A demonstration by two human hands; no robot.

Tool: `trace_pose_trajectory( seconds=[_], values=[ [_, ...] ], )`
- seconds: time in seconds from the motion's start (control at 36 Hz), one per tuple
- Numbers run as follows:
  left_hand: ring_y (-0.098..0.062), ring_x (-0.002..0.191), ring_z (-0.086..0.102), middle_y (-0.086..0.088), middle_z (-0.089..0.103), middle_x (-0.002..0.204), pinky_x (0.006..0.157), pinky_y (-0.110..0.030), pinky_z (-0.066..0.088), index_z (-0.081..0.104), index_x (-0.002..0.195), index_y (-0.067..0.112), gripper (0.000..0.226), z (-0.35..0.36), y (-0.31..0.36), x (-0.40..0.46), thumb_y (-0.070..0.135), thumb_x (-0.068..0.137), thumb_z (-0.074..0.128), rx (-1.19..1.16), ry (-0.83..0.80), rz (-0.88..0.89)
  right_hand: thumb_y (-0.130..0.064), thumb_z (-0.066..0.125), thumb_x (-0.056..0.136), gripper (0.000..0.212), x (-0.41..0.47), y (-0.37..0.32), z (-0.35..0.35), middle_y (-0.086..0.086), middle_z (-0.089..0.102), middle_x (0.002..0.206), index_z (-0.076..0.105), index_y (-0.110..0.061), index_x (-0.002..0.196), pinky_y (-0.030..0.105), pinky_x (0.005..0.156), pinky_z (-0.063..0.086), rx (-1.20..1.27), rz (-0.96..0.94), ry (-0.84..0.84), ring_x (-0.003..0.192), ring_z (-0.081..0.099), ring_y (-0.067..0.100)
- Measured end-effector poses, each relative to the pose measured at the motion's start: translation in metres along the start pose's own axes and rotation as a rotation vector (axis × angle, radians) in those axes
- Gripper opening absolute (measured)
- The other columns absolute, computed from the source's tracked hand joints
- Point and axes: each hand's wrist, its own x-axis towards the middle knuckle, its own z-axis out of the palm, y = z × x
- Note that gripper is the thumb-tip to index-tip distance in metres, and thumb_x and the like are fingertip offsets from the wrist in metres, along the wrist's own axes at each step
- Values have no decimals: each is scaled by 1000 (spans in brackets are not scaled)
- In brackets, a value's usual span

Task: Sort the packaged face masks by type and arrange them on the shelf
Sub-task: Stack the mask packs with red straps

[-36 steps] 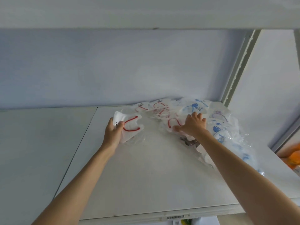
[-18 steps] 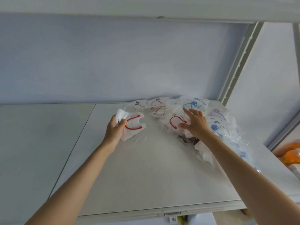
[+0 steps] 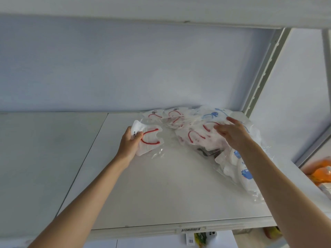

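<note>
- Sorting step: left hand [image 3: 129, 146] grips a red-strap mask pack [image 3: 149, 140].
- Right hand [image 3: 231, 134] hovers spread above the pile [image 3: 206, 129] on the shelf [image 3: 161, 194].
- Next: probably pick another red-strap pack.

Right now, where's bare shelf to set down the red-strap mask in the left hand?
Free: the shelf board's front, between both forearms, and the panel left of the left hand. Crowded: back right, where the mask pile lies under the right hand beside the upright post.

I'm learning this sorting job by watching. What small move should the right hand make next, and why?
Probably lower the right hand onto the nearest red-strap mask in the pile: the hand hovers open above it, and the left hand already holds a matching red-strap pack.
</note>
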Motion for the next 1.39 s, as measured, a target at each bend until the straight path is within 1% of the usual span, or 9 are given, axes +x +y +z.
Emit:
trace_pose_trajectory(
  seconds=[0.11, 0.25, 0.36, 0.56, 0.72, 0.89, 1.03, 1.19, 1.39],
  values=[
    [-17, 80, 54, -2, 57, 89, 69, -29, 41, 54, 103, 10, 13, 6, 1, -3, 21, 95, 55, 32, 29, -1, 16, 58, 76, 27, -7, -6, 3, 5, 57, 64, 50, -9, 80, 20, 62, 53, 296, 115, -197, 64, 57, 13],
    [-22, 90, 59, -6, 63, 99, 80, -35, 47, 56, 105, 13, 15, 16, 9, -6, 20, 92, 58, -3, 21, -43, 13, 54, 78, 30, -28, -13, 30, 2, 65, 66, 59, -16, 68, 20, 58, 54, 141, 90, -466, 61, 63, 10],
    [-21, 86, 60, -5, 62, 96, 72, -34, 48, 56, 98, 21, 7, 25, 20, -8, 19, 92, 54, -113, -14, -103, 17, 57, 78, 39, -34, -8, 56, 8, 62, 75, 60, -14, 100, 21, 59, 55, -265, 199, -576, 63, 57, 14],
    [-17, 86, 64, -2, 65, 101, 63, -30, 52, 57, 105, 21, 26, 28, 25, -15, 44, 98, 47, -144, -175, -149, 16, 67, 75, 55, -39, 6, 87, 12, 63, 87, 52, -6, 123, 24, 66, 57, -626, 211, -505, 70, 65, 17],
    [-17, 83, 62, -3, 63, 94, 72, -31, 52, 54, 104, 17, 22, 25, 14, -18, 11, 88, 68, -81, -170, -39, 2, 78, 73, 66, -38, 25, 105, 10, 59, 90, 43, -5, 128, 30, 72, 57, -554, 79, -305, 68, 63, 20],
    [-13, 79, 59, 1, 60, 88, 73, -30, 48, 52, 97, 16, 33, 8, 12, -12, 34, 71, 65, -35, -50, 31, -61, 59, 82, 69, -11, 31, 58, 10, 49, 129, 50, -11, 128, 38, 94, 41, -1442, -380, 220, 117, 47, 28],
    [-14, 80, 58, 1, 59, 89, 72, -27, 47, 51, 101, 10, 23, 3, 7, -5, 15, 87, 69, -19, -19, 35, -80, 42, 78, 88, -1, 43, 43, 12, 44, 134, 53, -7, 126, 40, 100, 33, -1774, -213, 193, 123, 38, 31],
    [-13, 80, 58, -1, 59, 91, 74, -30, 48, 51, 104, 9, 21, 5, 4, -5, 13, 90, 65, 0, -28, 28, -56, 66, 79, 63, 2, 39, 41, 10, 54, 117, 55, -7, 117, 38, 94, 42, -1562, -247, 151, 108, 51, 27],
    [-19, 84, 59, -2, 59, 92, 77, -33, 49, 50, 100, 13, 19, 0, -1, -5, 14, 89, 66, 4, -22, 7, -12, 76, 78, 59, 4, 18, 22, 11, 60, 127, 53, -15, 132, 30, 87, 44, -821, -267, 187, 107, 59, 26]
  ],
)
